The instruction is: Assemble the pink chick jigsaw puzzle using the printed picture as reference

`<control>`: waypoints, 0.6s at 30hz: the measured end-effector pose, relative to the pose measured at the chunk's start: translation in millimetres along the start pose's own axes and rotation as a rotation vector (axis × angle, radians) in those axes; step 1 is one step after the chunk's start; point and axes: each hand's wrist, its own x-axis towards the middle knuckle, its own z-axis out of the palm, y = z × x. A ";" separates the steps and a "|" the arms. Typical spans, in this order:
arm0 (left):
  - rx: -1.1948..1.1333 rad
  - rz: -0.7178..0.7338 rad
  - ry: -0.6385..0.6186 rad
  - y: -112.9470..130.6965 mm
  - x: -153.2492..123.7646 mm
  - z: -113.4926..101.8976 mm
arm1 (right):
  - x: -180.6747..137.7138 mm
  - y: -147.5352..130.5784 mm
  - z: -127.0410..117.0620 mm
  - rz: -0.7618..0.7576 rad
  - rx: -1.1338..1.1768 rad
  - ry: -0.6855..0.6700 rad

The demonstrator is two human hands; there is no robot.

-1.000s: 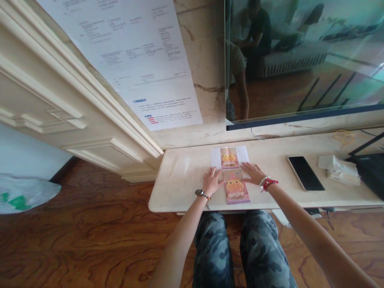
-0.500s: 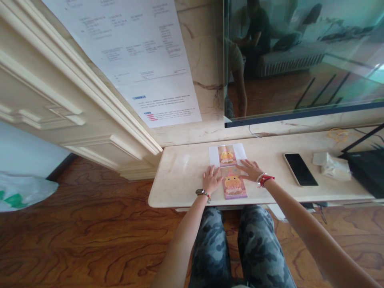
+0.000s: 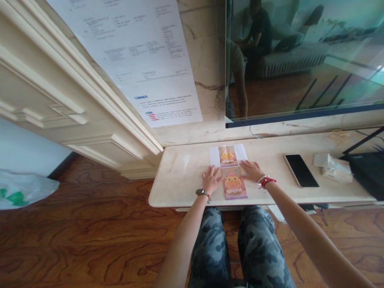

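Note:
A pink card with a yellow cartoon figure [image 3: 235,185] lies flat on the pale cabinet top between my hands. Just behind it lies a white sheet [image 3: 214,155] with a smaller picture of the same figure [image 3: 228,156] in its middle. My left hand [image 3: 211,180] rests with fingers spread at the card's left edge, fingertips by the sheet's lower left corner. On the other side my right hand [image 3: 252,171] lies open, its fingers at the sheet's lower right corner and the thumb by the card's right edge. Neither hand grips anything.
To the right on the cabinet top [image 3: 177,176] are a phone [image 3: 301,171], a white tissue packet [image 3: 336,170] and a black router [image 3: 367,172]. A television [image 3: 300,60] stands behind. Printed paper [image 3: 168,92] hangs on the wall. A plastic bag [image 3: 27,190] is at far left.
My right thumb has drawn back slightly to the right, off the top of the card. The left hand, card and sheet stay in place.

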 end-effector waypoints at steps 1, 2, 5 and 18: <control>-0.002 0.000 -0.001 0.1 -0.2 -0.4 | -0.1 0.2 -0.1 0.002 0.002 -0.002; -0.004 -0.001 -0.003 0.3 -0.3 -0.8 | -0.1 0.5 -0.3 0.005 0.005 -0.006; -0.004 -0.006 -0.016 0.9 -0.7 -2.0 | 0.1 2.0 -0.7 0.009 0.027 -0.028; -0.003 -0.001 -0.025 -0.2 -0.6 0.1 | -1.1 4.6 -0.6 0.026 0.105 -0.009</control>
